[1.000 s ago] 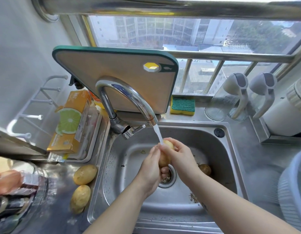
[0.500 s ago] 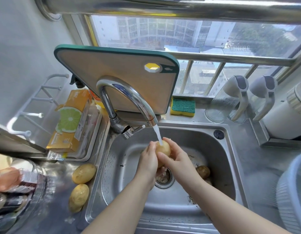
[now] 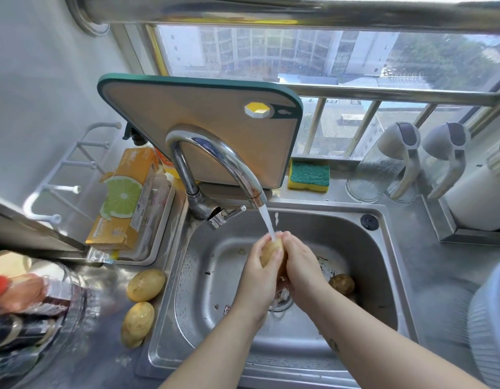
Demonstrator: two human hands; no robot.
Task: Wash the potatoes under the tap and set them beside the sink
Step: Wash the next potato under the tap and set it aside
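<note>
Holds a potato (image 3: 271,252) between both hands, over the drain (image 3: 282,304), about mid-sink (image 3: 369,290). Wraps the left hand (image 3: 258,276) round its 9 o'clock side, fingers curled and close together, tips lying across the front of the skin. Cups the right hand (image 3: 299,266) against its 3 o'clock side, fingers curled behind the potato and mostly hidden there, thumb up near the top end. Takes the stream (image 3: 267,223) on that top end, at 12 o'clock of the hands. Above, at 11 o'clock of the hands, the tap (image 3: 215,155), arched out from the sink's back left corner, lever (image 3: 229,214) pointing toward 3 o'clock. On the sink floor at 3 o'clock of the drain, just beside the right wrist, a browner sink potato (image 3: 341,284), partly hidden by the forearm. On the counter (image 3: 103,282) at 9 o'clock of the sink, just outside its rim, two pale ones: far potato (image 3: 145,284) and, at 6 o'clock of it, near potato (image 3: 137,323), close together, whether touching cannot be told. Behind the tap at 12 o'clock, a board (image 3: 201,130) with a green edge, leaning upright against the window rail. At 3 o'clock of the board, a sponge (image 3: 309,175), green face up. At 9 o'clock of the tap, an orange box (image 3: 125,200) with a lime slice printed on it, lying in a pale tray (image 3: 162,220). At 2 o'clock of the sink, two clear jugs (image 3: 383,169) side by side.
</note>
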